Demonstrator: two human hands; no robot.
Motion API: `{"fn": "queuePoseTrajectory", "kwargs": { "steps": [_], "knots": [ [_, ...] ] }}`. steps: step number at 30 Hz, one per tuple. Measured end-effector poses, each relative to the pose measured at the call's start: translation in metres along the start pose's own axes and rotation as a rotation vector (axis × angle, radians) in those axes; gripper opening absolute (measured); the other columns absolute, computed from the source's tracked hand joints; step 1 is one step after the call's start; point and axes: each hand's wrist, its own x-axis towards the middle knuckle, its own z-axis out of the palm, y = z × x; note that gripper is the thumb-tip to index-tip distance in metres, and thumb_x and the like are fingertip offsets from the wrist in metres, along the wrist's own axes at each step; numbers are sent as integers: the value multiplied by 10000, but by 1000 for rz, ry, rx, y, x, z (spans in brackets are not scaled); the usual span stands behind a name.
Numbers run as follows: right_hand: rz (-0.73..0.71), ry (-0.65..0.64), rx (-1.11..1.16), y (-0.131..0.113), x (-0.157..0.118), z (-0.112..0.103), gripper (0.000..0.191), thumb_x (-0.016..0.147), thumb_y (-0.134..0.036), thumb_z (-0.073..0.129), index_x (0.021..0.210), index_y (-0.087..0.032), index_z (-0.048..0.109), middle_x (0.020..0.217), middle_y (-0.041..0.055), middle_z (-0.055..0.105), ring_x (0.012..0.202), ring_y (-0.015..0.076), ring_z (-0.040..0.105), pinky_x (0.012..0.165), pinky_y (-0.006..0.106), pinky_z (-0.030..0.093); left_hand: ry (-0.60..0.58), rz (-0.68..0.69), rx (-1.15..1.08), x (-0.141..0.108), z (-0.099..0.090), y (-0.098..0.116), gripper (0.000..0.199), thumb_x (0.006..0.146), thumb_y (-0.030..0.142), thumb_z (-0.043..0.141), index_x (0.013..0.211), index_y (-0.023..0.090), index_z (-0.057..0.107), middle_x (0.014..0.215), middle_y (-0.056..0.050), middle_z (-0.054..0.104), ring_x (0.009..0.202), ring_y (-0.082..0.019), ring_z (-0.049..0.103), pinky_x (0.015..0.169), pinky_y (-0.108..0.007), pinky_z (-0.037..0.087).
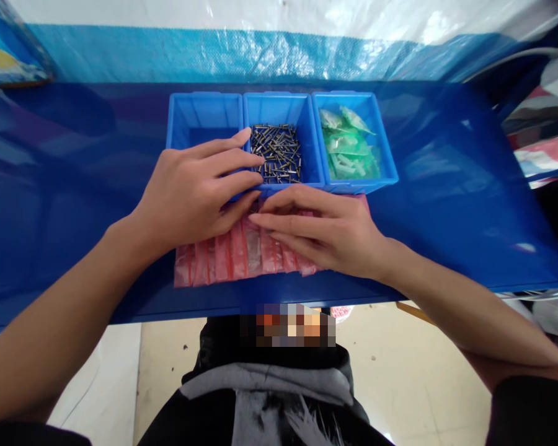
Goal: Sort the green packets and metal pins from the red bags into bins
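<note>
My left hand [193,192] reaches over the front edge of the middle blue bin [314,155], its fingers spread and their tips by a pile of small metal rivets or pins [276,152]. Its thumb points down toward a row of pink zip bags [223,257] lying overlapped in front of the bins. My right hand [328,229] rests over the right part of that row. Thumb and fingers come together at the top of one bag, near the left thumb; what sits between them is too small to make out.
Left of the middle bin stands another blue bin [204,111], partly behind my left hand. The right bin [385,145] holds several green-tinted plastic packets [348,145]. All stand on a blue table [446,204], with a blue and white sheet [144,52] behind.
</note>
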Motion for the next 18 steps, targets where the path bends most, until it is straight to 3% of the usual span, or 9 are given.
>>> {"fn": "queuePoseTrajectory", "kwargs": {
  "steps": [5, 8, 11, 13, 15, 17, 18],
  "knots": [
    [84, 123, 114, -3, 7, -10, 55, 1019, -167, 761, 1032, -171, 815, 1189, 108, 723, 1051, 172, 740, 881, 348, 661, -29, -20, -30, 0, 0, -1, 195, 1117, 335, 556, 1207, 289, 723, 1384, 44, 772, 1456, -257, 665, 1004, -395, 703],
    [206, 214, 210, -6, 9, -15, 21, 977, -200, 824, 977, -189, 807, 902, 23, 742, 799, 124, 709, 685, 266, 597, 23, 18, -30, 0, 0, -1, 171, 1113, 313, 567, 1204, 264, 703, 1353, 23, 785, 1425, -279, 689, 940, -415, 721],
    [366, 193, 464, -6, 10, -15, 32, 998, -194, 799, 1000, -163, 792, 679, -37, 727, 542, 78, 634, 534, 221, 515, 23, 18, -47, 0, 0, 0, 151, 1109, 301, 583, 1204, 263, 694, 1352, 13, 786, 1419, -296, 693, 924, -435, 725],
    [431, 243, 534, -5, 10, -14, 53, 1015, -192, 775, 1054, -174, 806, 789, -15, 800, 523, 73, 633, 522, 222, 528, 0, -16, -67, 0, -1, 0, 167, 1115, 309, 574, 1221, 282, 699, 1373, 30, 776, 1444, -285, 675, 974, -440, 716],
    [452, 344, 483, -5, 10, -14, 164, 1018, -180, 763, 1168, -219, 817, 1083, 20, 852, 566, 71, 647, 567, 247, 578, -18, -28, -65, -1, -1, 0, 187, 1120, 321, 562, 1234, 292, 707, 1391, 41, 766, 1461, -271, 662, 1008, -433, 706],
    [418, 392, 385, -5, 10, -15, 285, 1016, -161, 746, 1279, -255, 805, 1317, 47, 808, 711, 111, 713, 660, 296, 629, -19, -11, -38, -1, -1, 0, 193, 1116, 327, 565, 1230, 284, 714, 1395, 36, 765, 1451, -268, 670, 988, -419, 707],
    [374, 387, 313, -6, 10, -15, 305, 1022, -142, 720, 1291, -258, 804, 1332, 58, 800, 814, 145, 746, 712, 322, 646, -12, 4, -21, -1, -1, 0, 187, 1112, 330, 571, 1218, 278, 718, 1385, 31, 771, 1434, -270, 683, 958, -411, 709]
  ]
}}
